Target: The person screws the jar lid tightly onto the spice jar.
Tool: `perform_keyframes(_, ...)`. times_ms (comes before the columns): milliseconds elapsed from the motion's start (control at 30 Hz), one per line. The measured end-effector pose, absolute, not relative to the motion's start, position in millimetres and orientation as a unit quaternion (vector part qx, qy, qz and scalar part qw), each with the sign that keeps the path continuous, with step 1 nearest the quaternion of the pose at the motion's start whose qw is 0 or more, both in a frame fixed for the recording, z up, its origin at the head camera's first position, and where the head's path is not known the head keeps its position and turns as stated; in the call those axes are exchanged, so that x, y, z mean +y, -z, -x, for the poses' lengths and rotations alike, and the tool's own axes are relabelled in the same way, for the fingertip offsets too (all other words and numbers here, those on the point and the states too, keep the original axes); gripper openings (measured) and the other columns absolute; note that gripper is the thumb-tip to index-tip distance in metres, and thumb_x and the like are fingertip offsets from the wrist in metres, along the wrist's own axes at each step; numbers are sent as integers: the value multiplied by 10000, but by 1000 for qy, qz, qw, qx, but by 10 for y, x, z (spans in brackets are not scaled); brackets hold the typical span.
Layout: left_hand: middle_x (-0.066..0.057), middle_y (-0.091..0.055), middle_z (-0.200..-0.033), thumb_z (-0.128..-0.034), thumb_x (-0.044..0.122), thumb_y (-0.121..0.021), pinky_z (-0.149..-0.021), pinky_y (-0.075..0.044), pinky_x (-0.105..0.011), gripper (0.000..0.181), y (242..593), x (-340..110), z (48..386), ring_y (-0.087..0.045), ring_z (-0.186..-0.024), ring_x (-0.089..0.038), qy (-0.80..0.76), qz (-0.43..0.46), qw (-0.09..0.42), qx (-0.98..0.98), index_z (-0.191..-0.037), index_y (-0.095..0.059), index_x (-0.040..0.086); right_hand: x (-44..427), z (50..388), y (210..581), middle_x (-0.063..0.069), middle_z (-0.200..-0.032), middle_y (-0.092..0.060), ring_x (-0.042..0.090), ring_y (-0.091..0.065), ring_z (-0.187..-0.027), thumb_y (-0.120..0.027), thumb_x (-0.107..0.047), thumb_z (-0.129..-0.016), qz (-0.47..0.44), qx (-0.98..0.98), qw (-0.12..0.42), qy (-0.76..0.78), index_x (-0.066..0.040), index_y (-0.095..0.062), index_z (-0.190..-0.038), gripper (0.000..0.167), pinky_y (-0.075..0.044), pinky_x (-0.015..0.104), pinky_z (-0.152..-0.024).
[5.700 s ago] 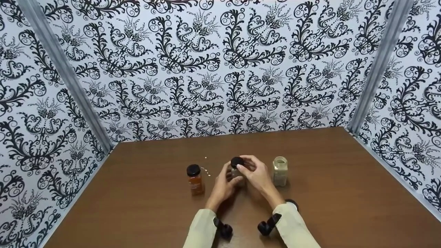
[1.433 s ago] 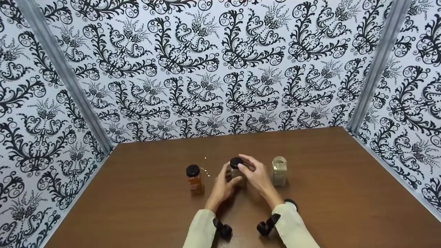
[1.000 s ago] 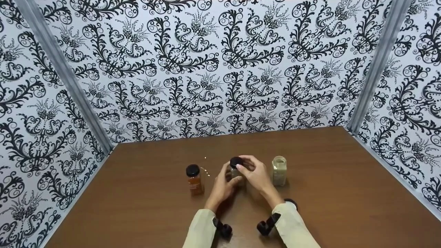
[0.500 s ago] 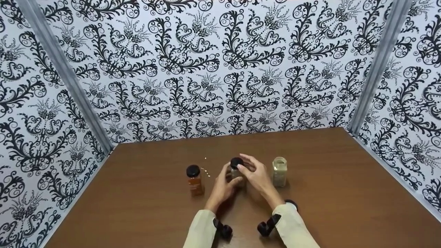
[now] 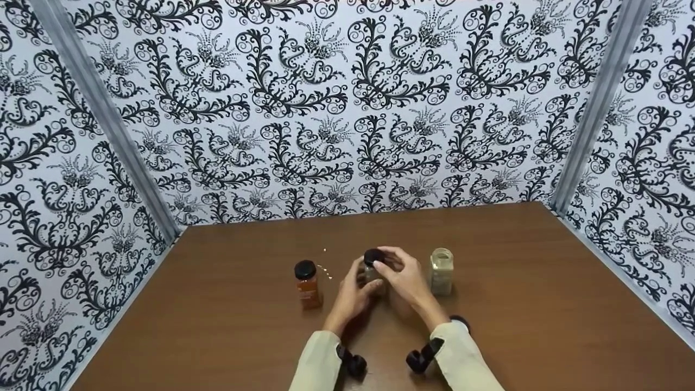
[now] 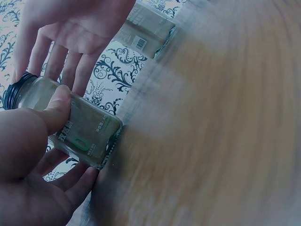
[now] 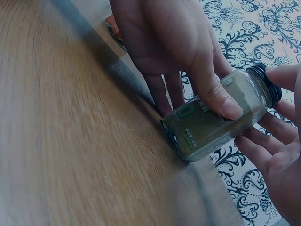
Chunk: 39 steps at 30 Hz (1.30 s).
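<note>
A spice jar [image 7: 218, 120] with a black screw lid [image 5: 373, 256] stands upright on the table between my hands. It holds a brownish-green powder, and its label shows a green mark. My left hand [image 5: 352, 296] grips the jar's body, the thumb lying across one side in both wrist views. With thumb and fingers my right hand [image 5: 404, 276] pinches the black lid, which sits on the jar's neck. To the right stands a lidless jar [image 5: 442, 276] of pale greenish powder. On the left is a jar [image 5: 308, 292] with orange-red contents and a black lid on.
A loose dark lid [image 5: 460, 321] lies partly hidden by my right forearm. Small pale crumbs [image 5: 326, 271] are scattered right of the orange-red jar. The brown table [image 5: 217, 336] ends at patterned walls [image 5: 304, 108] at the back and sides.
The right hand's fingers lift slightly and close back around the lid. My left hand keeps its hold on the jar. The other jars stay where they were.
</note>
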<state>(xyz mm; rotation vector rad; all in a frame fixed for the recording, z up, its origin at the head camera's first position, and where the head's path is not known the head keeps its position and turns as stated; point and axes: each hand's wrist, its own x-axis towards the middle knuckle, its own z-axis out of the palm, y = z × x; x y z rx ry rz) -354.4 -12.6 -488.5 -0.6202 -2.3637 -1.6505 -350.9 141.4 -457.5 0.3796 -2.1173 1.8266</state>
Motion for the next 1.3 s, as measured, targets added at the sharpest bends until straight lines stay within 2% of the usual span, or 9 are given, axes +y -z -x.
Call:
perform_keyframes(333,-249,-615,-1305,-926,132,-704,-1016,-503,-565,545,4890,-119,3547,-612,-1200,-447,569,211,90,-790,-1409,-470,39,1399,3498,4570,205,-1196,-708,344,-668,-1159,-750,-57,-879,-120,-733,154,-651,-22,-667,-1197,330,-514,474,-1033)
perform_keyframes(600,-257,-608,-1308,-929,165,-701,-1029,-501,-555,561,4898,-122,3538,-598,-1222,-461,569,212,82,-791,-1418,-458,40,1418,3476,4587,208,-1293,-667,344,-648,-1198,-708,-70,-916,-130,-736,143,-649,-20,-628,-1315,410,-506,443,-1050)
perform_keyframes(733,-273,-598,-1327,-936,186,-697,-1021,-505,-553,565,4887,-118,3524,-603,-1214,-459,558,206,85,-800,-1428,-453,53,1427,3483,4586,232,-1302,-653,371,-649,-1189,-700,-81,-925,-139,-738,145,-644,-2,-644,-1289,376,-523,428,-1029)
perform_keyframes(1033,-275,-592,-1334,-936,165,-696,-1017,-506,-559,548,4866,-108,3539,-599,-1214,-464,562,210,90,-795,-1418,-461,50,1381,3508,4568,270,-1198,-687,404,-661,-1145,-696,-4,-904,-119,-741,160,-641,49,-644,-1211,316,-535,453,-1004)
perform_keyframes(1300,-251,-618,-1301,-929,171,-701,-1021,-503,-560,546,4880,-110,3542,-603,-1208,-461,566,207,90,-793,-1411,-473,53,1388,3510,4580,198,-1203,-707,323,-675,-1150,-742,-79,-894,-115,-740,151,-645,-27,-660,-1216,336,-533,416,-1016)
